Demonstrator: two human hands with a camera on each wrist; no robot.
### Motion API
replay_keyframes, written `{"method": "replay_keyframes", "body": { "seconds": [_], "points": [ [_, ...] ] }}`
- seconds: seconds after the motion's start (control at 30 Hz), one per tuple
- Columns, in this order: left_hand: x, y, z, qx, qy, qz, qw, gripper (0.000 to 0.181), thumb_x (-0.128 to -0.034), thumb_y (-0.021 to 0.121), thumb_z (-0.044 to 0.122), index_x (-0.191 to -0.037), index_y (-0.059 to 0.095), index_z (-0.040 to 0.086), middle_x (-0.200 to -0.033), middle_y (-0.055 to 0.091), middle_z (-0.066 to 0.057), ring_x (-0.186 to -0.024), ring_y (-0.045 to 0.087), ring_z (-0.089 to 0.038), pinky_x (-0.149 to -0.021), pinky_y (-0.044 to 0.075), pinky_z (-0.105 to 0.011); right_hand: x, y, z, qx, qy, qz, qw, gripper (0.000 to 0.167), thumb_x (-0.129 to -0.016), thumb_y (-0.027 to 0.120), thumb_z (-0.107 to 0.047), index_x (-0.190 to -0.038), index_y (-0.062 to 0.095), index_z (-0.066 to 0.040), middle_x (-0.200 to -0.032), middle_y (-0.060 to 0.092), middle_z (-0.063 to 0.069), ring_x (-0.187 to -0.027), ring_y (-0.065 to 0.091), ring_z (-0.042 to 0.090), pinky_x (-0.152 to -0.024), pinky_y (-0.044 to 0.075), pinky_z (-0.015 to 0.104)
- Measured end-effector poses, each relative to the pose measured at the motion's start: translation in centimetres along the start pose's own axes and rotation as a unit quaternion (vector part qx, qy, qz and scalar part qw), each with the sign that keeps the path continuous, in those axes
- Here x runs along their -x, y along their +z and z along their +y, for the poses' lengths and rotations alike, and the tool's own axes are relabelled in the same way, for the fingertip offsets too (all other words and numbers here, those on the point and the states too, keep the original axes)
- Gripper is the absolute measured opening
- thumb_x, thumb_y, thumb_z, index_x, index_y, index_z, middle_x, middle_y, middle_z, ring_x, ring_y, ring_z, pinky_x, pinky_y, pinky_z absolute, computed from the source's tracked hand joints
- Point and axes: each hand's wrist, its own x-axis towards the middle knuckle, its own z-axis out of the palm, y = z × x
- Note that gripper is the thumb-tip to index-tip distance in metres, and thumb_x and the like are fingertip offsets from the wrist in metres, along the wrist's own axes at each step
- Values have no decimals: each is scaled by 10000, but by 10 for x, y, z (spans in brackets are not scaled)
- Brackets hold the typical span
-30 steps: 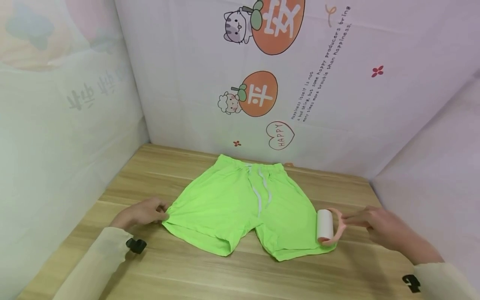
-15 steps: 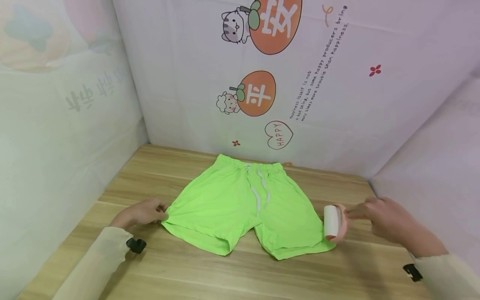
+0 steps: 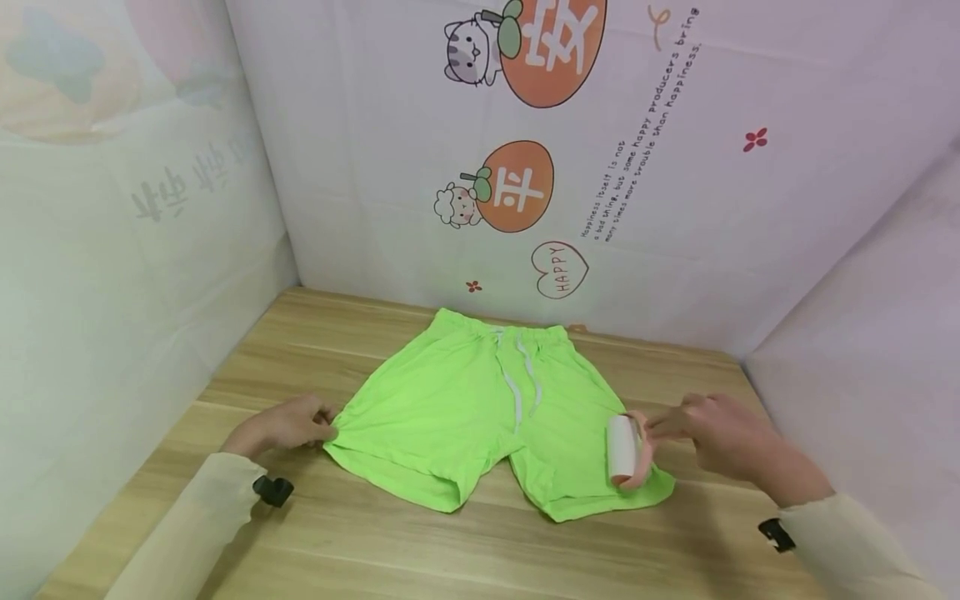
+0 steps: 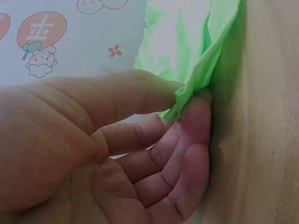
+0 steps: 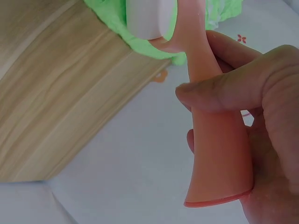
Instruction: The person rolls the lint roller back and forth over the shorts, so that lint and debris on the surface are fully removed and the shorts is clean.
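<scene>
Bright green shorts (image 3: 442,400) with a white drawstring lie spread on the wooden table, waistband toward the back wall. At their left leg's outer hem, my left hand (image 3: 292,423) pinches the cloth; the left wrist view shows a green fold (image 4: 187,93) between thumb and fingers. My right hand (image 3: 723,437) grips the pink handle (image 5: 217,154) of a lint roller (image 3: 622,450). Its white roll is over the lower right leg of the shorts; whether it touches the cloth is hard to tell.
The wooden table (image 3: 390,550) is bounded by a printed white cloth backdrop (image 3: 375,167) behind, with white sheets on the left (image 3: 135,292) and right (image 3: 862,317). A black wrist strap piece (image 3: 272,491) shows at the left sleeve.
The lint roller in my right hand first went right to the edge of the shorts' right leg, then came back left over it. My left hand stays on the hem.
</scene>
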Motion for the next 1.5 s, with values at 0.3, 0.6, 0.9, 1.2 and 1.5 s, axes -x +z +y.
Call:
{"method": "replay_keyframes", "body": {
  "seconds": [0.3,0.6,0.9,1.2,1.5],
  "points": [
    [-2,0,-4,-31,-5,8,10000,202,-977,623,79,-806,518,97,-697,471,31,-627,419,-119,-582,363,-230,-28,-1,-16,-359,-484,-69,9982,787,-638,565,294,-1077,841,-298,-1099,810,-116,-675,563,62,-547,326,190],
    [-3,-1,-7,-37,87,-9,10000,226,-981,622,80,-787,510,103,-699,470,30,-626,415,-116,-579,362,-231,-64,-1,-36,-365,-826,-65,9959,942,-624,468,337,-1097,816,-401,-1135,802,-123,-846,691,145,-631,413,231],
    [-2,-1,-5,-7,125,-7,9999,232,-962,621,59,-772,497,106,-690,466,36,-621,416,-114,-576,358,-225,-101,2,-51,-491,-1177,-88,9918,915,-644,489,349,-1139,818,-346,-1142,807,-85,-872,728,172,-613,414,249],
    [-3,-1,-5,33,63,-5,10000,254,-961,618,68,-761,473,125,-656,415,57,-617,401,-113,-581,356,-226,-137,4,-62,-718,-1104,-252,9910,868,-666,528,339,-1142,824,-323,-1169,798,-111,-880,686,168,-617,388,235],
    [-3,0,-6,77,23,-3,10000,227,-975,620,80,-782,503,110,-659,416,57,-622,404,-118,-583,366,-231,-171,5,-75,-841,-914,-311,9918,773,-651,575,316,-1144,829,-222,-1156,805,-75,-958,761,186,-566,342,197]
  ]
}}
